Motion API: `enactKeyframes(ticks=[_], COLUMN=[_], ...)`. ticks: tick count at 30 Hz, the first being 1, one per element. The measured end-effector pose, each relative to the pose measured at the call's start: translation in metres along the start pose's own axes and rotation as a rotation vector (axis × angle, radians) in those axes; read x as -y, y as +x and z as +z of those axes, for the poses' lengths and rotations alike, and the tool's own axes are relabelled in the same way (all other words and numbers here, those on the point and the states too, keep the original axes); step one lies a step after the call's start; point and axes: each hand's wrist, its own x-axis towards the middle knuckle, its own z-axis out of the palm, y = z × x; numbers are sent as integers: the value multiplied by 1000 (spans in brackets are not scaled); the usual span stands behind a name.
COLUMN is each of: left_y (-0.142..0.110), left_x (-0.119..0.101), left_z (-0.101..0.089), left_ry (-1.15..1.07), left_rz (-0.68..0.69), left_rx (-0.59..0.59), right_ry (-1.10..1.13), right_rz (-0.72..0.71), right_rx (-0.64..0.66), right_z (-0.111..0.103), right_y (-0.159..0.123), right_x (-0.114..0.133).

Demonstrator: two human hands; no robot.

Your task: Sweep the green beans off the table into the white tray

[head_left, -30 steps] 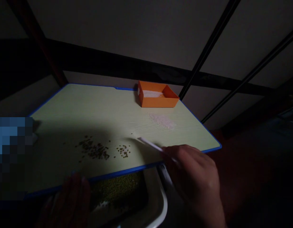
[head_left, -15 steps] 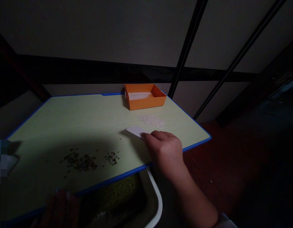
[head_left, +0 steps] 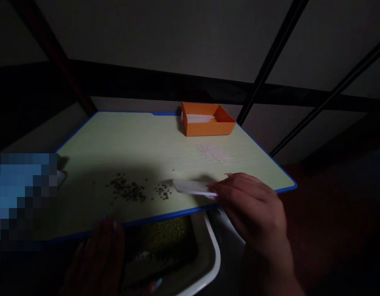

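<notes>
My right hand (head_left: 254,207) grips a flat white scraper (head_left: 190,187) between thumb and fingers, low over the pale board's right front part. The scraper's free end points left, close beside a small cluster of dark pellets (head_left: 163,191). Further left lies a larger scatter of dark pellets (head_left: 130,191). My left hand (head_left: 99,255), in deep shadow, is at the board's front edge with fingers stretched out and the thumb apart. It appears to hold nothing. A thin patch of whitish grains (head_left: 213,153) lies on the board beyond the scraper.
An orange open box (head_left: 210,129) with whitish grains inside stands at the board's back right. Below the front edge is a white-rimmed tub (head_left: 216,250) holding greenish granules. The board (head_left: 128,135) has a blue rim. Panelled doors (head_left: 177,41) stand behind; a blurred-out patch covers the left.
My right hand has turned and come nearer, bringing the scraper close to the small pellet cluster. The view has shifted, so the board sits further right. More of my left hand shows.
</notes>
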Motion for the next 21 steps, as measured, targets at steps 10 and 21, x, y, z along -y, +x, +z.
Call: enactKeyframes(ticks=[10,21], left_y=[7,7], left_x=[-6,-14], left_z=[-9,-10], left_ry=[53,37], left_rz=[10,-33], left_rx=[17,35], right_ry=[77,148], right_rz=[40,-10], right_rx=[82,78], right_z=[-2,-6], right_y=[-6,-4], right_x=[9,3])
